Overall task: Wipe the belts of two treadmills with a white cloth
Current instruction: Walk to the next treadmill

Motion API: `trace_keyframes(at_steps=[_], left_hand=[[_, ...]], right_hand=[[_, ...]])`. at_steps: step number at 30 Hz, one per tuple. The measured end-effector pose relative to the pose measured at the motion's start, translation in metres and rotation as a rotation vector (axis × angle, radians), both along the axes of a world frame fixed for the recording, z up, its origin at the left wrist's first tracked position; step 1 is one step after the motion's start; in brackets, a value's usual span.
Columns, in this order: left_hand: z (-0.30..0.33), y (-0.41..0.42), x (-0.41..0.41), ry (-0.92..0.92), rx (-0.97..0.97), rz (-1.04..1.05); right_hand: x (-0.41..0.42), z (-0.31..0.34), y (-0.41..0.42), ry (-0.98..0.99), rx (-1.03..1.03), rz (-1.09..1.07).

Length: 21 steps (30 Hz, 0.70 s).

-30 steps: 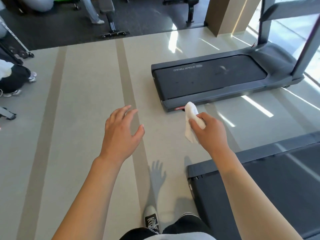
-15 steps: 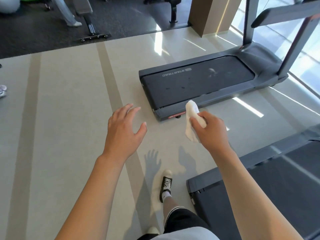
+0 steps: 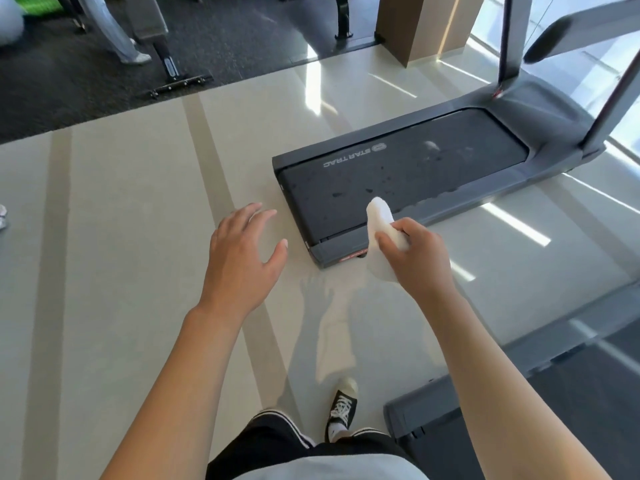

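Nearest the wearer, at about 4 o'clock, the rear corner of the near treadmill point(image 3: 433, 424) enters the view; its belt point(image 3: 588, 403) runs off toward 3 o'clock and is only partly in view. One shoe point(image 3: 341, 410) stands on the pale floor point(image 3: 121, 237) just left of that corner.

Mid-field, both arms are raised ahead of the body. The left hand point(image 3: 242, 258) is at 12 o'clock, palm down, fingers spread and relaxed, holding nothing. The right hand point(image 3: 415, 254) is at 1 o'clock, its fingers and thumb curled round the white cloth point(image 3: 381, 223), which is bunched; one end stands up above the knuckles and the other hangs below the palm.

Beyond, the far treadmill point(image 3: 554, 109) lies on the floor from 12 toward 2 o'clock. Its belt point(image 3: 398, 181) has its long axis from the rear end nearest the hands away to the uprights at 2 o'clock. Dark spots and a pale smear show on the belt surface.

Finding: the cloth is not in contact with either belt. In the frame it overlaps the rear right corner of the far belt, but the hand appears to be above the deck. The right hand is the nearer to that belt and holds the cloth; the belt lies ahead of and below its fingers. Judgement: the coming move is a lowering at the rear end, then strokes along the long axis toward 2 o'clock.
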<state>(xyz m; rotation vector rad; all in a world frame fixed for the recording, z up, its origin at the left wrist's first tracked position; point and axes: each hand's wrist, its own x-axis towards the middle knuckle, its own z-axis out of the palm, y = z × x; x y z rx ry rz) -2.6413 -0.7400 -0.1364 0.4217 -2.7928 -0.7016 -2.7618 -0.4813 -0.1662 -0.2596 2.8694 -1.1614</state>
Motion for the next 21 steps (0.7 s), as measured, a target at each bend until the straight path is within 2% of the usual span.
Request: trace_keyframes(at_steps=[12,21], left_hand=[[-0.014,-0.077,-0.136,0.055,0.021,-0.045],[-0.037,-0.177,-0.269,0.110,0.095,-0.111]], right_hand=[[-0.114,-0.001,-0.066,-0.004,0.017,-0.038],[-0.220,-0.003,-0.154,-0.018,0.083,-0.059]])
